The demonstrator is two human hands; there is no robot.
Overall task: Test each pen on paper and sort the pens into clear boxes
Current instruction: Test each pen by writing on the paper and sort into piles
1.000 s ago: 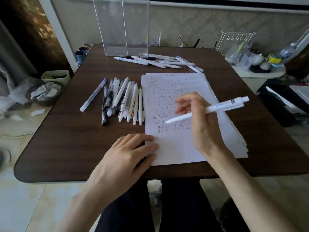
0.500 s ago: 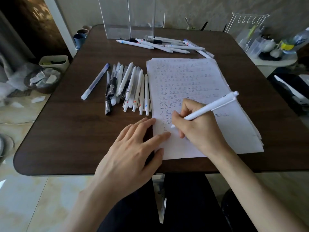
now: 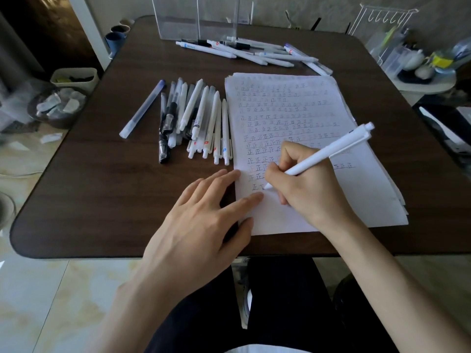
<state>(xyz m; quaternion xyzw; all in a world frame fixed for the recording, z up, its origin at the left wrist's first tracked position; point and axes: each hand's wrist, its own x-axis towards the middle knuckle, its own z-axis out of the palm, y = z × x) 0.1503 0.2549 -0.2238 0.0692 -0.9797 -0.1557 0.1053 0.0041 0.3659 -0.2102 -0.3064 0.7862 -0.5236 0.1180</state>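
Lowered since before, right grip (image 3: 305, 186) pinches slim white pen (image 3: 331, 151), tip on paper (image 3: 293, 108); left grip (image 3: 204, 220) lies flat, fingers straight.

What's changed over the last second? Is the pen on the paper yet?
The right hand brought the pen down and nearer the person: from lifted over mid-page to tip on the paper by the lowest row of marks. Same grip. The left hand stays flat on the paper's left edge. The near pile, far pile and boxes have not moved.

White pen (image 3: 328, 151), dark woodgrain table (image 3: 107, 189)
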